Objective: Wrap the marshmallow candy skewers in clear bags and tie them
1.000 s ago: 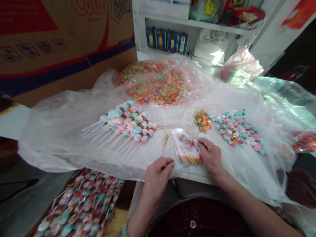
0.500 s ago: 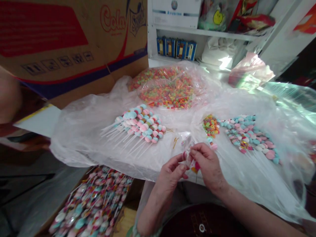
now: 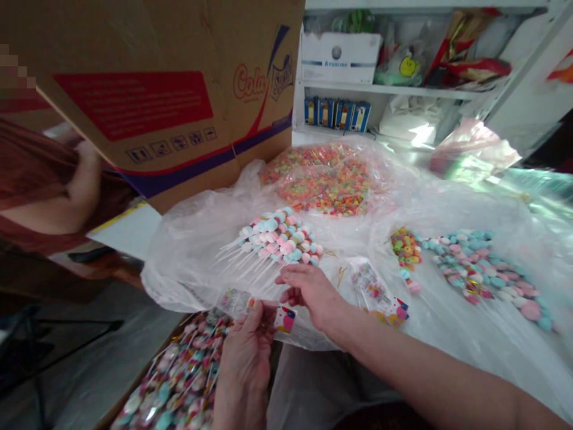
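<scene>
My left hand (image 3: pixel 248 352) pinches a small clear printed plastic bag (image 3: pixel 236 302) with a colourful end, held above the table's front edge. My right hand (image 3: pixel 316 292) is just right of the bag, its fingers apart and nothing visible in them. Beyond those fingers lies a pile of candy sticks (image 3: pixel 282 239), white sticks with pink, blue and white marshmallow-like pieces on them. More printed bags (image 3: pixel 369 286) lie flat on the plastic sheet, beside a few gold twist ties (image 3: pixel 341 275).
Loose ring candies (image 3: pixel 406 248) and another heap of candy sticks (image 3: pixel 483 269) lie at right. A large bag of ring candies (image 3: pixel 326 179) sits behind. A tall carton (image 3: pixel 179 107) stands at left, a box full of candy sticks (image 3: pixel 179 376) below. Another person's arm (image 3: pixel 76 191) shows at far left.
My hands, earlier together over a clear wrapper, have moved left and parted. The left now holds a bag; the right is beside the candy sticks. The flat printed bags are now uncovered. The view has shifted.
</scene>
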The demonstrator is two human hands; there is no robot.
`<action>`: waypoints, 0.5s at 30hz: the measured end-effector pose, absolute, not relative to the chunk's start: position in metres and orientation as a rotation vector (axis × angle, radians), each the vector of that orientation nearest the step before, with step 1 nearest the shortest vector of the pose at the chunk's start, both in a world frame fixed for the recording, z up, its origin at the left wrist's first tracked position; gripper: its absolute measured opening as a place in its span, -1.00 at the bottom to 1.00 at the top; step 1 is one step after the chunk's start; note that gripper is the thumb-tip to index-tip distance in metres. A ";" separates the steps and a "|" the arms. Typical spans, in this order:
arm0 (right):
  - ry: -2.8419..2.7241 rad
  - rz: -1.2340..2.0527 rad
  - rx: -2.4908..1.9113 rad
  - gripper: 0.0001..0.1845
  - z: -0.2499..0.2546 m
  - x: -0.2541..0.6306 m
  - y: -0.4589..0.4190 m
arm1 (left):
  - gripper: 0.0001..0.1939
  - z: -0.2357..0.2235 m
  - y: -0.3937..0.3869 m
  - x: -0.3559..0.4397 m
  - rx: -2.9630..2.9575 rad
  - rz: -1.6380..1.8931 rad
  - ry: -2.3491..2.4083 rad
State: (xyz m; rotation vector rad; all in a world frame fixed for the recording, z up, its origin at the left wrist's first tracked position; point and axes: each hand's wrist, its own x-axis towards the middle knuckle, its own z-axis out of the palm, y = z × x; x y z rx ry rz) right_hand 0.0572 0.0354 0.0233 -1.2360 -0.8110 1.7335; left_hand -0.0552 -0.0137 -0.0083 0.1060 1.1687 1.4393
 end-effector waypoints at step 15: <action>-0.502 1.695 -1.215 -0.91 0.017 0.060 0.055 | -0.88 0.001 -0.021 -0.059 0.083 1.470 1.137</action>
